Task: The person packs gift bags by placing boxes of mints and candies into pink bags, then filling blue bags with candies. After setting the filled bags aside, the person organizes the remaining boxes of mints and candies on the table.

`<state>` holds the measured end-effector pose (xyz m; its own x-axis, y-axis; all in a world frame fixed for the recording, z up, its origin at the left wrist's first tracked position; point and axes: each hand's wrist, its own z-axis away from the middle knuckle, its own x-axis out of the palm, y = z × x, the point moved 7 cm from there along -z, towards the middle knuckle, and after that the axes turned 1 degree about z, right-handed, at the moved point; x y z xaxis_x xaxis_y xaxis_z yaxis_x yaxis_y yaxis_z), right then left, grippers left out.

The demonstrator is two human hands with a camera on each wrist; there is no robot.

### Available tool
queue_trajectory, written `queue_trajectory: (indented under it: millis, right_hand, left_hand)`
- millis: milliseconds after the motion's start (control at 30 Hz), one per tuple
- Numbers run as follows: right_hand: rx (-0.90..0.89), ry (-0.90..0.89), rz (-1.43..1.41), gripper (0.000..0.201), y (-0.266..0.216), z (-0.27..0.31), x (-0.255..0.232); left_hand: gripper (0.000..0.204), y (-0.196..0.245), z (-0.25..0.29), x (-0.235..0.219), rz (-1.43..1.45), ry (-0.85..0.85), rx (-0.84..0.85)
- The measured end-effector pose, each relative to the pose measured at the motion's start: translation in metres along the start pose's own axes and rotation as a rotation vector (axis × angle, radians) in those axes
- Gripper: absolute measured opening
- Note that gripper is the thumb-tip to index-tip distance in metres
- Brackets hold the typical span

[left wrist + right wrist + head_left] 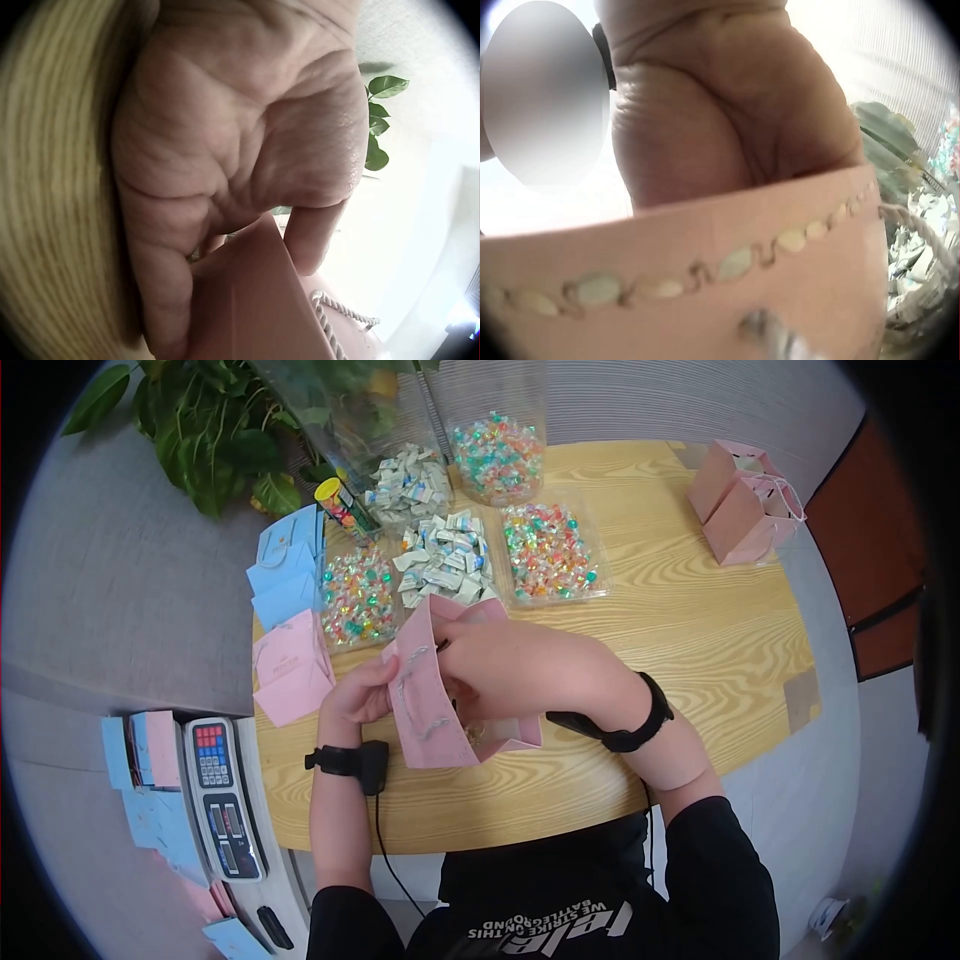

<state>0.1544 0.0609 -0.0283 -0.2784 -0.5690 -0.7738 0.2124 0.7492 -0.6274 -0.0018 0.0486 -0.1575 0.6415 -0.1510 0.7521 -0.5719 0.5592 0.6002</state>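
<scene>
A pink paper gift bag point(425, 705) with grey twisted cord handles stands tilted over the table's near half, its mouth toward the right. My left hand point(358, 698) grips the bag's left side, its thumb along one face and its fingers along another, as the left wrist view point(247, 135) shows. My right hand point(480, 660) reaches into the bag's mouth; the bag's wall hides its fingers, so I cannot tell what they hold. In the right wrist view, a row of pale ovals linked by dark curls runs below the bag's rim point(727, 206).
Beyond the bag stand trays of wrapped candies point(550, 550) and white packets point(445, 560). Blue bags point(285, 560) and a pink bag point(290, 670) lie at left, by a yellow-lidded tube point(342, 505). More pink bags point(740, 510) stand far right; a scale point(225, 800) sits lower left.
</scene>
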Motion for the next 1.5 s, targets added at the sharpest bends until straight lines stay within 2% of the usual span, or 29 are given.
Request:
queue_trajectory:
  millis: [100, 233, 300, 400, 533, 600, 733, 767, 833, 867, 933, 967, 1033, 1167, 1267, 1367, 1433, 1500]
  right_hand:
    - [0.093, -0.021, -0.008, 0.017, 0.006, 0.005, -0.008]
    - [0.091, -0.005, -0.016, 0.014, -0.002, 0.007, -0.019]
    - [0.158, -0.248, 0.103, 0.014, 0.002, 0.002, 0.003]
    - [0.096, -0.151, -0.009, 0.012, 0.013, -0.003, 0.028]
    - [0.116, -0.067, -0.051, 0.011, 0.008, 0.001, 0.014]
    - [-0.137, 0.028, -0.068, 0.013, -0.002, 0.005, -0.012]
    - [0.095, 0.34, -0.067, 0.016, 0.03, 0.035, -0.085]
    - [0.09, 0.335, -0.063, 0.016, 0.039, 0.036, -0.091]
    - [0.579, 0.483, 0.104, 0.03, 0.085, 0.051, -0.105]
    - [0.58, 0.484, 0.107, 0.03, 0.092, 0.052, -0.101]
    - [0.803, 0.376, 0.326, 0.046, 0.113, 0.058, -0.089]
    - [0.804, 0.378, 0.327, 0.046, 0.117, 0.057, -0.087]
    - [0.858, 0.156, 0.248, 0.064, 0.129, 0.048, -0.067]
    - [0.852, 0.175, 0.34, 0.07, 0.145, 0.039, -0.052]
    - [0.889, 0.11, 0.339, 0.069, 0.147, 0.035, -0.048]
    - [0.893, 0.127, 0.348, 0.065, 0.149, 0.035, -0.049]
    - [0.876, 0.156, 0.217, 0.06, 0.157, 0.036, -0.047]
    - [0.845, 0.176, 0.222, 0.057, 0.163, 0.037, -0.045]
  left_hand:
    - [0.057, 0.001, 0.001, 0.0, -0.006, 0.036, -0.01]
    - [0.054, -0.001, -0.001, -0.009, -0.032, 0.029, -0.039]
    - [0.053, 0.0, 0.001, -0.003, -0.01, -0.004, -0.024]
    - [0.053, 0.0, 0.001, -0.004, -0.03, 0.024, -0.024]
    - [0.055, -0.001, 0.001, -0.012, -0.007, 0.028, -0.038]
    - [0.055, -0.002, 0.0, -0.011, -0.002, -0.024, -0.051]
    - [0.055, 0.0, 0.002, -0.015, -0.053, 0.016, -0.013]
    - [0.056, 0.0, 0.002, -0.016, -0.067, 0.03, -0.02]
    - [0.057, 0.0, 0.001, -0.016, -0.082, 0.04, -0.028]
    - [0.058, -0.001, 0.001, -0.016, -0.083, 0.043, -0.037]
    - [0.059, -0.001, 0.0, -0.018, -0.084, 0.043, -0.049]
    - [0.06, -0.002, 0.0, -0.021, -0.079, 0.045, -0.054]
    - [0.061, -0.003, 0.0, -0.023, -0.073, 0.049, -0.06]
    - [0.063, -0.002, 0.0, -0.021, -0.074, 0.042, -0.046]
    - [0.063, -0.002, 0.0, -0.018, -0.073, 0.038, -0.046]
    - [0.063, -0.002, 0.0, -0.017, -0.072, 0.037, -0.045]
    - [0.063, -0.002, 0.0, -0.018, -0.074, 0.035, -0.048]
    - [0.061, -0.002, 0.0, -0.019, -0.059, 0.05, -0.047]
